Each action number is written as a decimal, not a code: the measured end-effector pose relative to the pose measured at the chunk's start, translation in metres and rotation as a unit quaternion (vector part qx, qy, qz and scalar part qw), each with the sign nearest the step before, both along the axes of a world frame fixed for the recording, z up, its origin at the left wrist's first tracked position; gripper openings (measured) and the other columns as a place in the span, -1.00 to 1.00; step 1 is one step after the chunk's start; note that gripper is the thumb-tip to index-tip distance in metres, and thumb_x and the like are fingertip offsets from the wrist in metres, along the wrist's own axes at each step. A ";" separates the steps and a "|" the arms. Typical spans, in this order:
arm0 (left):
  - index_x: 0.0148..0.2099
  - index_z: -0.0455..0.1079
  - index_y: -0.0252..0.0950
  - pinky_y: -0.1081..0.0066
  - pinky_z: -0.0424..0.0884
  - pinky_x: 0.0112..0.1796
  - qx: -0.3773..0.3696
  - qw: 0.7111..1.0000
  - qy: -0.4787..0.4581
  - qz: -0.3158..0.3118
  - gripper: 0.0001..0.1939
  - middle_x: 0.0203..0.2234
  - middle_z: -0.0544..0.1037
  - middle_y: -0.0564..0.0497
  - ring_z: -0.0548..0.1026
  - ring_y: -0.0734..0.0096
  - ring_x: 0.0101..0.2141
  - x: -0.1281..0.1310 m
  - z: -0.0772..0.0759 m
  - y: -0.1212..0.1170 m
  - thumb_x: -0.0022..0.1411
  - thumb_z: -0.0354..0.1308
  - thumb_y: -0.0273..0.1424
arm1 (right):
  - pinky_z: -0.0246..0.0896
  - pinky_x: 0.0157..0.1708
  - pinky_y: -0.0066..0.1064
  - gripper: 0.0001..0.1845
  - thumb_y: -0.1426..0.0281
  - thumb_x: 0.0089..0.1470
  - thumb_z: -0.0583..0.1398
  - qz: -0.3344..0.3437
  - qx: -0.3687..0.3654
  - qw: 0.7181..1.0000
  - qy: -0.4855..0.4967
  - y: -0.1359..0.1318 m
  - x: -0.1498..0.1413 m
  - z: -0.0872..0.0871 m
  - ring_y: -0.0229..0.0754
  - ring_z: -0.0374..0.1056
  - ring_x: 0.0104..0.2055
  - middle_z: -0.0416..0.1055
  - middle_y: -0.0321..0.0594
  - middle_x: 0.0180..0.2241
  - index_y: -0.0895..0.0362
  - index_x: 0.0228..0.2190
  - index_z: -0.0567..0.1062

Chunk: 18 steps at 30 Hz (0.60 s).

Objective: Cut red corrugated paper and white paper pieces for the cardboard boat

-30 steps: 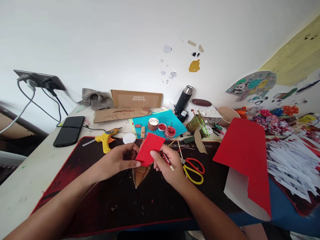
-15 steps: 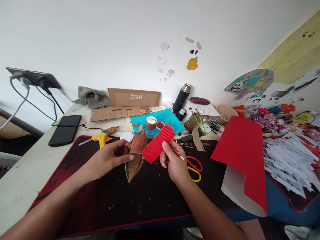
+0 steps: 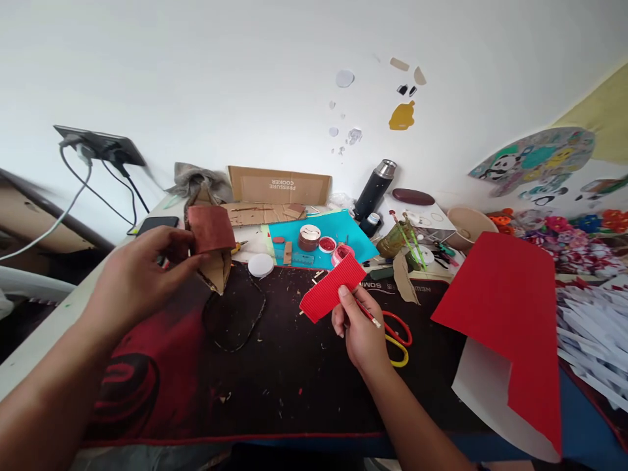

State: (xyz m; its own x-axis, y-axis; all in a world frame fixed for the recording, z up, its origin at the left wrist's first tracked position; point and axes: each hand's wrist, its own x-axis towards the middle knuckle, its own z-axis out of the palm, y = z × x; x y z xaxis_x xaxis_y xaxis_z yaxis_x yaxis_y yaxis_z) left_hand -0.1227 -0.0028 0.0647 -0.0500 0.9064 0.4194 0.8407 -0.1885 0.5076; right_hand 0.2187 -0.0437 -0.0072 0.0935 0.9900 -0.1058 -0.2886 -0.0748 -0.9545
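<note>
My left hand (image 3: pixel 147 268) is closed on the edge of a cardboard craft piece (image 3: pixel 212 229), raised at the left. The piece has a curved reddish-brown painted band and bare cardboard points above and below it. In my right hand (image 3: pixel 360 320) is a strip of red corrugated paper (image 3: pixel 328 291), pinched under the thumb and tilted over the dark mat. A thin red pencil (image 3: pixel 367 313) with a pale end is also tucked in that hand. Just beyond the right hand lie scissors (image 3: pixel 400 347) with red and yellow handles, their blades hidden.
A black mat (image 3: pixel 275 386) covers the tabletop, with small scraps on it. Behind stand paint jars (image 3: pixel 309 239) on a blue sheet (image 3: pixel 348 229), plus a black flask (image 3: pixel 375 190). A large red paper sheet (image 3: pixel 505 327) curls at the right. A black cord (image 3: pixel 240 343) loops on the mat.
My left hand has carried the cardboard piece left and up, apart from the red strip. My right hand still holds the strip. The view has turned a little to the left.
</note>
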 end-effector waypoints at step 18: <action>-0.16 0.48 -0.26 0.33 0.14 -0.41 -0.085 0.994 0.042 0.053 -0.65 -0.37 0.61 -0.01 0.45 0.29 -0.41 0.046 -0.011 0.120 0.36 0.32 -0.06 | 0.08 -0.67 -0.51 -0.47 -0.10 0.27 0.36 0.046 -0.027 0.998 -0.040 -0.015 -0.016 -0.007 -0.33 0.17 -0.66 0.29 -0.43 -0.66 0.08 -0.42 0.45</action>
State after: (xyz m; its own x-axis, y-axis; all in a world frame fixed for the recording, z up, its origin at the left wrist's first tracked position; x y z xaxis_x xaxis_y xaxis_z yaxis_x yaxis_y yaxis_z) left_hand -0.0762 0.1172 0.0538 -0.1206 0.9562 0.2668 0.8922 -0.0135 0.4515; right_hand 0.2032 -0.0584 -0.0146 0.0129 0.9879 -0.1545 -0.2015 -0.1487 -0.9681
